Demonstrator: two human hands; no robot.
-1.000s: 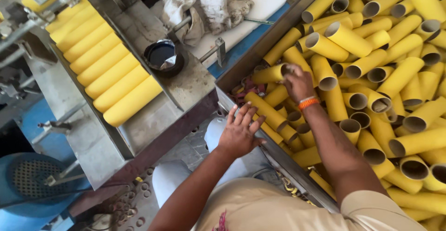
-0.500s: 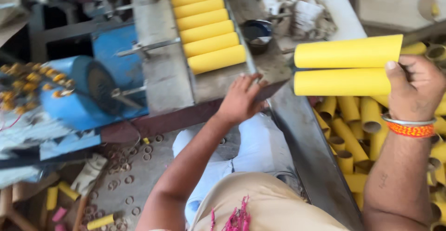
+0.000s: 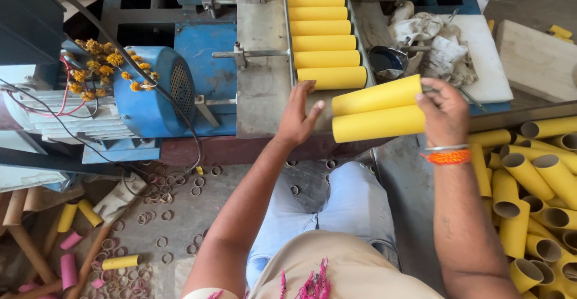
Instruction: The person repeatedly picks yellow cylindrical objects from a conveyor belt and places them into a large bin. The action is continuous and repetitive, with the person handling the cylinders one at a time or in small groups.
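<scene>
Beside my left grip [image 3: 299, 115] (flat, open, steadying the tube row [image 3: 321, 28]), my right grip [image 3: 443, 114] clamps two yellow tubes [image 3: 377, 108] by their ends.

Yellow tubes [image 3: 377, 108], blue motor housing [image 3: 150, 91], orange wristband [image 3: 446, 156]

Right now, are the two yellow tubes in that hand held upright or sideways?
Sideways: the right hand grips two yellow tubes by one end, stacked horizontally.

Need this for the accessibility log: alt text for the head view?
Right hand holds two yellow cardboard tubes over a machine tray lined with a row of tubes; left hand rests beside them.
</scene>
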